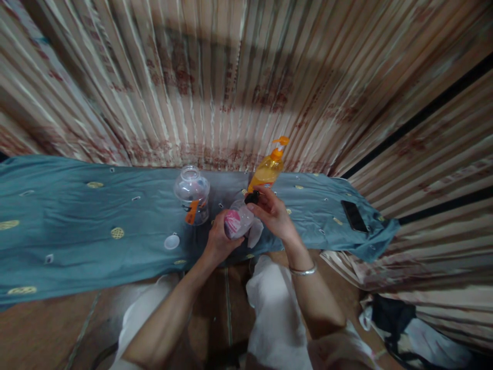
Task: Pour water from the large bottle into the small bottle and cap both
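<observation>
My left hand (222,237) is closed around a clear plastic bottle (239,220) with a pink label, tilted toward the upper right. At the bottle's top, my right hand (271,209) pinches a black cap (252,198). Whether the cap is seated on the neck or apart from it, I cannot tell. A whitish piece (256,233) hangs beside the bottle below my right hand; its kind is unclear. Behind my right hand stands a pump bottle (267,172) of orange-yellow liquid. Left of my hands is a clear plastic jar (193,192) with an orange and black label and an open mouth.
A small white round lid (171,241) lies near the front edge of the teal cloth (77,221). To the right rests a black phone (354,216). Pleated curtains (215,77) close off the back and right. Dark and white fabric (408,324) lies at the lower right.
</observation>
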Available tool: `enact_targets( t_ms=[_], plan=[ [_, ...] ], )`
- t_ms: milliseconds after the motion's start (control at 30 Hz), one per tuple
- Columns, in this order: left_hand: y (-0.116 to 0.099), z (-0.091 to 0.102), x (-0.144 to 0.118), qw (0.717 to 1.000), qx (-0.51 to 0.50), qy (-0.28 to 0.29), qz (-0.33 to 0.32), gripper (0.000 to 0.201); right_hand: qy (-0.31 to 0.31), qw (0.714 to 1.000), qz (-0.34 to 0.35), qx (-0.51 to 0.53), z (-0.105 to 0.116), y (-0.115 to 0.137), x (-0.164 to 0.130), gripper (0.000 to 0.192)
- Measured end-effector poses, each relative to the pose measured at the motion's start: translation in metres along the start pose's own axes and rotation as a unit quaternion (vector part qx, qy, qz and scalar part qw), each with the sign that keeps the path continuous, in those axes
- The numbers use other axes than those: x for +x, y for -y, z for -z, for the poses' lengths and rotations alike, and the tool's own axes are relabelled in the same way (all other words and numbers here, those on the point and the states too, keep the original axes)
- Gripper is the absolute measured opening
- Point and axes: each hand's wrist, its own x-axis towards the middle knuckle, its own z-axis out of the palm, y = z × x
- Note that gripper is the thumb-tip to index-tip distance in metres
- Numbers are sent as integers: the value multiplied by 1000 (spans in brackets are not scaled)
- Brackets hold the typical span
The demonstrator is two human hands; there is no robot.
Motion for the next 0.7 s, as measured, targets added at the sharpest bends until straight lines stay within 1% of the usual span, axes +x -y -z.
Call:
enact_targets(
  t_ms=[67,133,200,300,433,500,567,633,700],
  plan=[
    [-1,0,0,1000,0,4,3,80,12,1000,-1,1,1,0,0,52],
    [-2,1,0,1000,2,8,8,81,20,1000,-1,-8,1,-2,1,44],
    [-2,1,0,1000,4,10,11,81,8,1000,1,-15,1,-4,1,40],
    [-3,1,0,1000,9,11,12,81,-15,1000,-1,-9,-1,-5,1,43],
    [-3,1,0,1000,11,12,10,82,0,1000,4,14,1,-2,0,54],
    [-3,1,0,1000,8,13,4,81,16,1000,9,3,2,-1,1,48],
    [-2,0,0,1000,9,10,1,81,17,1000,12,-19,2,-2,1,40],
    [0,0,-1,1000,10,6,0,82,-1,999,12,-35,0,-4,2,39],
    [1,-1,-1,1000,13,3,0,83,-16,999,8,-42,-1,-6,2,43]
  ],
)
